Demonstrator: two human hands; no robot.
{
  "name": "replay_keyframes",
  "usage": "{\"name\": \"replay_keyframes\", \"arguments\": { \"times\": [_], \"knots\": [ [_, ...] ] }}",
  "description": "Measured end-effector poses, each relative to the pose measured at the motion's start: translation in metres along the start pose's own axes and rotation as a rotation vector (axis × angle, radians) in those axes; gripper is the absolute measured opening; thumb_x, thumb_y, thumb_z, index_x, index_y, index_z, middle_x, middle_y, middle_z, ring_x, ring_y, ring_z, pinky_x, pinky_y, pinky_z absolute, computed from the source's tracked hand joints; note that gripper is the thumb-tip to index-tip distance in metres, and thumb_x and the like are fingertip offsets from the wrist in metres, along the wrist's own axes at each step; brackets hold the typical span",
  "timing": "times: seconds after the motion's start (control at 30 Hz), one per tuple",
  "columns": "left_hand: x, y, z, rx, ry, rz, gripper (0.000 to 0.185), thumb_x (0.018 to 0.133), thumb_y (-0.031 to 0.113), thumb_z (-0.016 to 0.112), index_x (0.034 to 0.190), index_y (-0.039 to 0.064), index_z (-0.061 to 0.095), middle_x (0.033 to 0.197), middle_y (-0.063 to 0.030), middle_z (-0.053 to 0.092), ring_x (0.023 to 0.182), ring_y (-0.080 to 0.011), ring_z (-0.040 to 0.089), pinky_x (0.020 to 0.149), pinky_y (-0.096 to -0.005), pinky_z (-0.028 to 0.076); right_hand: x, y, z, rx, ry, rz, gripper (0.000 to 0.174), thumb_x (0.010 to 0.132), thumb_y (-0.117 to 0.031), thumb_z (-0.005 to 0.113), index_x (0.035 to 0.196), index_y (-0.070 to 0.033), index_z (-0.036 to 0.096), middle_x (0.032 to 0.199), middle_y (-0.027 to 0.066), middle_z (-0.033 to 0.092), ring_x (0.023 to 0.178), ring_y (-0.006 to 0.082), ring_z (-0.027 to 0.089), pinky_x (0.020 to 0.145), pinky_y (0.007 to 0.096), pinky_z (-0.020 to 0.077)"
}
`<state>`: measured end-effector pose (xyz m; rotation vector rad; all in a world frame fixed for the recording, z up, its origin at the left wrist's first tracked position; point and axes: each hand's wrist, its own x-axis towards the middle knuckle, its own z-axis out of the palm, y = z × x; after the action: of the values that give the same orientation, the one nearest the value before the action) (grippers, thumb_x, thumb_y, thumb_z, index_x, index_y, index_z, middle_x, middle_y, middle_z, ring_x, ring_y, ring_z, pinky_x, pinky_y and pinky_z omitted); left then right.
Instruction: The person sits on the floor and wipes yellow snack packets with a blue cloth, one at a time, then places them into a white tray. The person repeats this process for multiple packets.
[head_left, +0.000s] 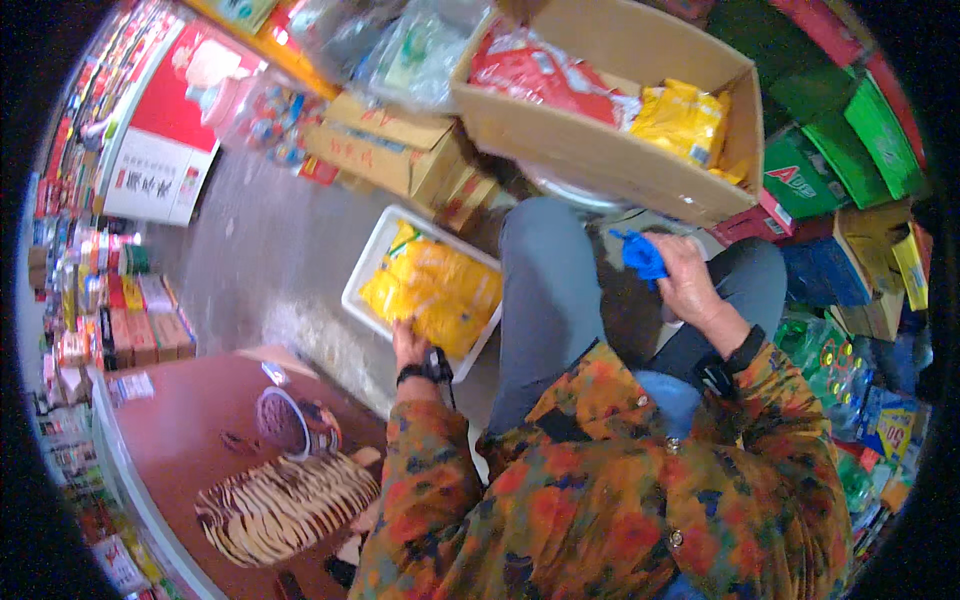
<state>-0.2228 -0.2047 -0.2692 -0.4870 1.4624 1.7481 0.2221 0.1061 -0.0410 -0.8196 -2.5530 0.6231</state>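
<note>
My left hand (409, 346) reaches over the near edge of a white plastic tray (360, 289), its fingers on one of the yellow plastic packets (442, 289) that lie in it. Whether the fingers grip the packet cannot be told. My right hand (686, 277) is above my right knee, closed on a crumpled blue cloth or plastic piece (641, 255). Beyond my knees stands a large open cardboard box (607, 154) with red packets (544, 79) at its left and yellow packets (682, 120) at its right.
Smaller cardboard boxes (382, 146) and a clear jar of wrapped items (274, 120) stand past the tray. A brown surface with a tiger-striped cushion (289, 506) and a cup (285, 424) lies at left. Green bottles (814, 345) and cartons crowd the right; packed shelves line the far left.
</note>
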Motion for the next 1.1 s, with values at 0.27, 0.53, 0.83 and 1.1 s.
{"name": "replay_keyframes", "arguments": {
  "times": [0.27, 0.53, 0.83, 1.1],
  "knots": [
    [0.043, -0.022, -0.021, 0.349, -0.202, 0.16, 0.034, 0.098, 0.006, 0.055, 0.131, 0.014, 0.054, 0.118, -0.0132, 0.063, 0.112, -0.033, 0.06, 0.097, -0.0512, 0.052, -0.006, 0.017, 0.022, 0.017, -0.075, 0.088, 0.049, 0.077, -0.002, 0.068, 0.125, -0.007, 0.059, 0.111, 0.0165, 0.067, 0.108, 0.0383, 0.063, 0.092, 0.0475, 0.0458],
    [-0.035, 0.047, 0.105, -0.033, -0.174, 0.005, 0.044, 0.104, 0.019, 0.059, 0.139, -0.006, 0.05, 0.143, -0.018, 0.055, 0.132, -0.0324, 0.054, 0.111, -0.0409, 0.048, -0.008, 0.034, 0.045, 0.321, -0.047, 0.441, 0.023, 0.087, -0.006, 0.064, 0.11, -0.003, 0.061, 0.101, 0.0258, 0.068, 0.097, 0.0481, 0.065, 0.082, 0.0528, 0.0536],
    [-0.218, 0.06, 0.267, 0.475, -1.289, -0.389, 0.062, 0.103, 0.03, 0.062, 0.153, 0.003, 0.038, 0.155, -0.0198, 0.045, 0.135, -0.0388, 0.053, 0.109, -0.0508, 0.046, -0.001, 0.033, 0.051, 0.275, -0.095, 0.373, 0.025, 0.085, -0.008, 0.065, 0.109, -0.002, 0.061, 0.097, 0.0263, 0.068, 0.094, 0.0485, 0.065, 0.082, 0.0543, 0.0532],
    [-0.265, 0.124, 0.353, 0.693, -1.267, 0.118, 0.045, 0.102, 0.026, 0.065, 0.138, 0.001, 0.056, 0.132, -0.0141, 0.065, 0.12, -0.0254, 0.065, 0.101, -0.0383, 0.051, -0.019, 0.045, 0.051, 0.213, -0.148, 0.322, 0.03, 0.084, -0.014, 0.067, 0.111, -0.004, 0.059, 0.101, 0.0249, 0.069, 0.097, 0.0467, 0.066, 0.084, 0.0556, 0.0527]
  ]
}}
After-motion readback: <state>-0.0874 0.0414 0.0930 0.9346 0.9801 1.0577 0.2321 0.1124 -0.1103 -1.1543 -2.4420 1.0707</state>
